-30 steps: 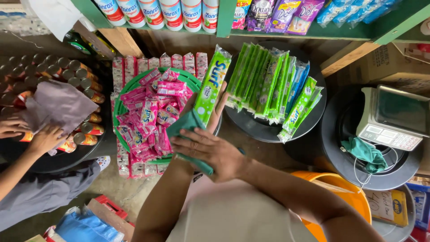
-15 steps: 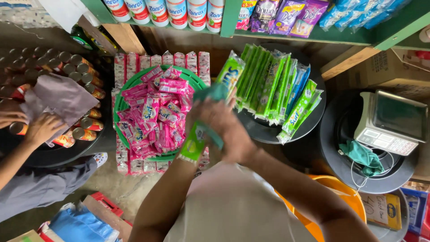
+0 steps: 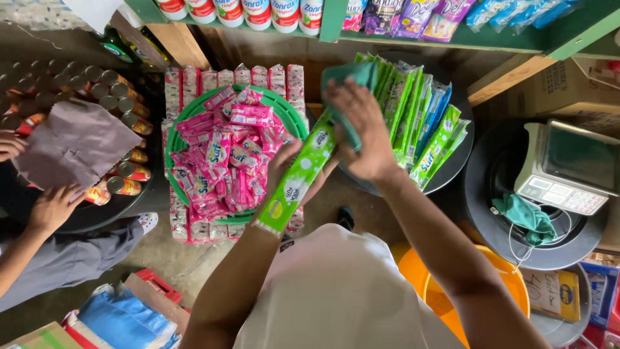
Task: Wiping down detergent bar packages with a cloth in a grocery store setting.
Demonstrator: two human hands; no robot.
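The left hand (image 3: 287, 178) grips a long green sachet strip (image 3: 298, 179) from below; the right hand (image 3: 361, 132) presses a teal cloth (image 3: 349, 81) on its upper end. The strip may slip and fall between the pink-sachet basket (image 3: 174, 139) at the left and the green packets (image 3: 413, 110) behind the right hand. Little room stays free around.

Both bare arms reach forward, left hand (image 3: 290, 178) cupped palm-up, right hand (image 3: 361, 126) curled palm-down just above it.
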